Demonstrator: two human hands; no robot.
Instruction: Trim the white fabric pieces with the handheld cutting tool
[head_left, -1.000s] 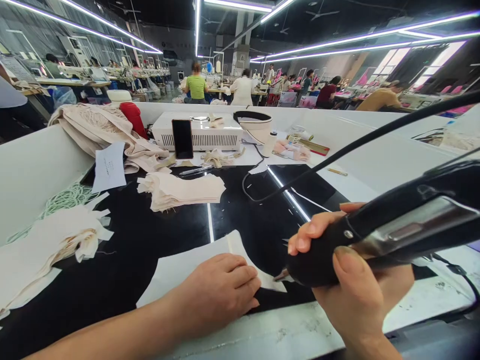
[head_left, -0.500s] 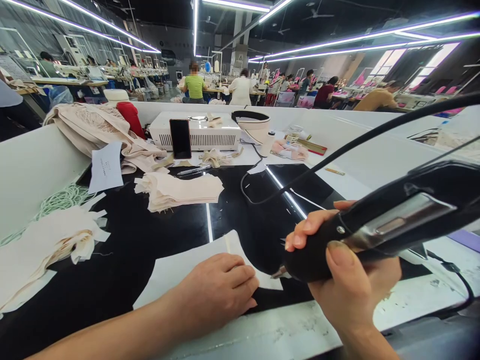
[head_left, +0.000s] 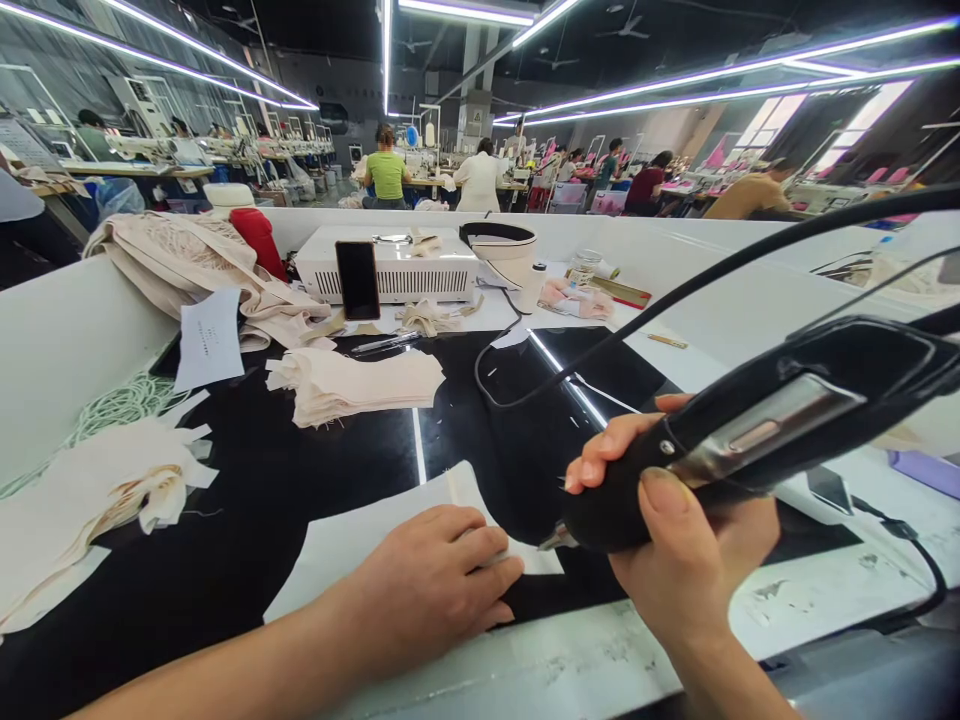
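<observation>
A black corded power tool with a short metal tip is wrapped in my right hand, the thumb lying along its side. Its tip points left and meets the right end of a white, sheet-like piece on the black work surface. My left hand rests palm down on that piece, its fingers slightly bent and pressing near the narrow right end. The hand and forearm cover part of the piece's lower edge.
Stacked cream fabric pieces lie ahead, more fabric at the left by green cord. A phone leans on a white box. The black cable arcs over the right side. Coworkers sit far behind.
The view has shifted a little. The tool's body has swung slightly left and down with my right hand, its tip still at the white piece. My left fingers have spread slightly rightward.
</observation>
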